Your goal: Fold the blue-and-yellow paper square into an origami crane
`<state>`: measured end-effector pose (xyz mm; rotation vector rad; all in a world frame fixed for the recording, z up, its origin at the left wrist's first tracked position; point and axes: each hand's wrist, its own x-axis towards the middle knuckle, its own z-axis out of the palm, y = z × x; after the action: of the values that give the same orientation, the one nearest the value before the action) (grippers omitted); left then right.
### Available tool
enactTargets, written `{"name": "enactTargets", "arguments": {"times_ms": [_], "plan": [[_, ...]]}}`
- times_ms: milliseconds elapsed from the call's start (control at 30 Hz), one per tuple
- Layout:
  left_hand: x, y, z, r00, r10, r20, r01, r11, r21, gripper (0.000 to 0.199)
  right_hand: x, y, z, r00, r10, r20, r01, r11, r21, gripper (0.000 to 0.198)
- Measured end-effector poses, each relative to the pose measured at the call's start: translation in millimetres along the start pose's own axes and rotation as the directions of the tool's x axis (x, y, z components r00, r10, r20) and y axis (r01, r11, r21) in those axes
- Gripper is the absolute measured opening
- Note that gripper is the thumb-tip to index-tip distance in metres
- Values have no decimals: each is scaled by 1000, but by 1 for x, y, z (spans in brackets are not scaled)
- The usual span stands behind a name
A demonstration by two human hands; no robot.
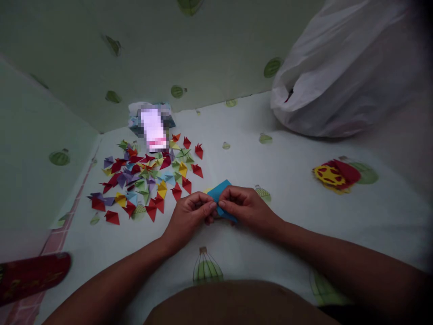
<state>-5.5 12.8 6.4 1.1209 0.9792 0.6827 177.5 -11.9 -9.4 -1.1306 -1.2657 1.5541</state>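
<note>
Head view: left hand (193, 208) and right hand (248, 208) pinch the blue paper (218, 189), just six o'clock of the middle, gripping it from its nine and three o'clock sides, presumably to steady a fold. Folded paper pieces (145, 174) lie at ten o'clock, perhaps set aside for working room; beyond them a lit screen (153, 126) faces back, seemingly propped for viewing.

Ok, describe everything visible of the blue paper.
The blue paper looks plain and thin, apparently folded, with straight edges and an upper corner showing. The left hand and right hand pinch it, hiding much of it. It is right of the colorful folded papers; contact with the patterned surface is unclear.
</note>
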Motion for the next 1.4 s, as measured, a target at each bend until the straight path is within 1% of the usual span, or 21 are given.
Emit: {"name": "enactTargets", "arguments": {"times_ms": [367, 567, 667, 800, 933, 1033, 1133, 1267, 1400], "plan": [[-2, 1, 2, 999, -7, -32, 9, 997, 76, 19, 0, 1, 1, 999, -37, 15, 37, 999, 0, 24], [-3, 1, 3, 999, 12, -31, -9, 996, 91, 20, -1, -1, 1, 998, 32, 49, -36, 995, 93, 31], [-4, 1, 3, 996, 50, -74, -41, 991, 124, 20, -1, -3, 2, 994, 66, 91, -78, 987, 140, 35], [-4, 0, 2, 988, 104, -117, -85, 985, 152, 22, -2, -3, 4, 987, 115, 110, -129, 984, 121, 35], [-4, -3, 2, 988, 93, -126, -78, 989, 125, 22, -2, -1, 5, 988, 114, 100, -122, 989, 79, 29], [-4, -7, 1, 993, 45, -108, -43, 999, 16, 23, -2, -1, 4, 988, 111, 106, -123, 986, 112, 29], [-2, -9, 1, 999, -5, -54, 2, 998, -58, 23, -2, -1, 3, 987, 110, 116, -130, 974, 187, 30], [-1, -6, 0, 1000, 25, -14, -25, 1000, -13, 28, -1, 0, 1, 988, 104, 115, -129, 962, 242, 30], [-3, -2, 0, 999, 46, -4, -45, 993, 108, 32, -2, -1, 1, 978, 114, 174, -146, 971, 188, 28]]}}
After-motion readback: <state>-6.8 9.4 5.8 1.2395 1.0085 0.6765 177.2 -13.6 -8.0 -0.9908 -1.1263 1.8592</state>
